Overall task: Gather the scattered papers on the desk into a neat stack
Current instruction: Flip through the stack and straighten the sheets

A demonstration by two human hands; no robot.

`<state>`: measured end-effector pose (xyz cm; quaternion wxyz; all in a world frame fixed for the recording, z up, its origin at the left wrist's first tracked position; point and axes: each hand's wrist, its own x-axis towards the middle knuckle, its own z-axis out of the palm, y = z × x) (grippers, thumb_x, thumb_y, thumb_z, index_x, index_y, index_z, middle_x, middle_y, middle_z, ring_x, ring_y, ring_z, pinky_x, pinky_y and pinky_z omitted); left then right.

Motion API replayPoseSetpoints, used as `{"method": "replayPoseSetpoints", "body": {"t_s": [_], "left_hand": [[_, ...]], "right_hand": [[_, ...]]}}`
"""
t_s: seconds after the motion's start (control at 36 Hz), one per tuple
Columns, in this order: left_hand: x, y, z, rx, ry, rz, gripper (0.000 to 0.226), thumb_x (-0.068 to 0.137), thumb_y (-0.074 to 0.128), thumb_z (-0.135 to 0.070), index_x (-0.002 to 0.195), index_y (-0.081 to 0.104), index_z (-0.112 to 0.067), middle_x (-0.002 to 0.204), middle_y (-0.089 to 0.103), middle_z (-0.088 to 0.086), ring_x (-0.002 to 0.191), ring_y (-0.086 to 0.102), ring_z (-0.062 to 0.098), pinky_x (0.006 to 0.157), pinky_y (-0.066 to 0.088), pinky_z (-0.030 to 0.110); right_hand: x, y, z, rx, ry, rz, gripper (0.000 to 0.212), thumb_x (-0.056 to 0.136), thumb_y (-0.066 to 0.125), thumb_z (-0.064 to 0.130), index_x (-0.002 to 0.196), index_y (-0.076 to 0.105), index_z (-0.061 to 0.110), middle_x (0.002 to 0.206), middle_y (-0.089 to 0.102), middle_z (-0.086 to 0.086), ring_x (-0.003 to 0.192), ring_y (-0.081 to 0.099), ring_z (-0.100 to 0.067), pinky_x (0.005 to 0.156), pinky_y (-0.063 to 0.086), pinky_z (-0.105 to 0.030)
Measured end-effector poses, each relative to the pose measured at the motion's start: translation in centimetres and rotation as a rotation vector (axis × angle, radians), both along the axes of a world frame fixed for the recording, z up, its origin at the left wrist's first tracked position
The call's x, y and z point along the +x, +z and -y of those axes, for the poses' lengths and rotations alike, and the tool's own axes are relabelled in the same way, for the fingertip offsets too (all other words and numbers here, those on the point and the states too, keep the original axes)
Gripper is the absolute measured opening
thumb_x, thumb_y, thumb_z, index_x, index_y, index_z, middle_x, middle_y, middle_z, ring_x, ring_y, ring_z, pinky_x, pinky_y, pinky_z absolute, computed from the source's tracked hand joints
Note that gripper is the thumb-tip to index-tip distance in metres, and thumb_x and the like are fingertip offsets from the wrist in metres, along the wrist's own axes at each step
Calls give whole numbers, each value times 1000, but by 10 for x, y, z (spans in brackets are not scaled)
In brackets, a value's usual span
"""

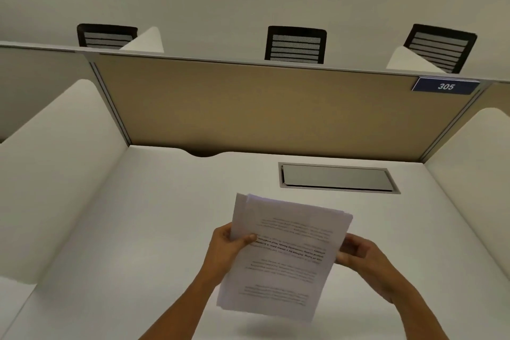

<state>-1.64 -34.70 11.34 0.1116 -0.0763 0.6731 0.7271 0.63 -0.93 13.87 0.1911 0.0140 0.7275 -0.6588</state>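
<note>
A bundle of white printed papers (281, 259) is held up above the white desk (143, 229), its text upside down to me and its top edges slightly uneven. My left hand (227, 250) grips the left edge, thumb on the front sheet. On the right edge, my right hand (361, 257) pinches the bundle. The lower edge of the papers hangs a little above the desk and casts a faint shadow. No loose sheets show elsewhere on the desk.
A grey cable hatch (338, 178) is set into the desk at the back right. A tan partition (276, 110) with a blue "305" sign (445, 86) closes the back; white side dividers (55, 168) flank the desk. Three black chairs stand beyond.
</note>
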Motion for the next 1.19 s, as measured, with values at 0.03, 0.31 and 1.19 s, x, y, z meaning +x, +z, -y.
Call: {"method": "replayPoseSetpoints", "body": {"t_s": [0.03, 0.31, 1.19], "left_hand": [[2, -3, -1, 8, 4, 7, 30, 73, 85, -31, 101, 77, -22, 100, 79, 6, 85, 77, 29, 68, 63, 35], [15, -25, -1, -106, -99, 34, 38, 66, 87, -31, 102, 76, -33, 97, 79, -2, 89, 75, 15, 70, 60, 25], [13, -27, -7, -221, 36, 18, 12, 70, 78, -41, 79, 79, -33, 77, 79, -5, 70, 75, 13, 55, 57, 19]], "right_hand": [[4, -8, 7, -9, -15, 13, 50, 78, 86, 35, 124, 71, 23, 125, 74, -8, 116, 70, -25, 90, 60, -29], [28, -54, 66, -32, -268, 45, 38, 67, 88, 40, 101, 82, 25, 103, 81, -5, 97, 76, -21, 73, 59, -20], [15, -49, 82, -66, -190, -5, 49, 76, 87, 32, 122, 69, 37, 116, 76, -1, 107, 72, -16, 81, 61, -27]]}}
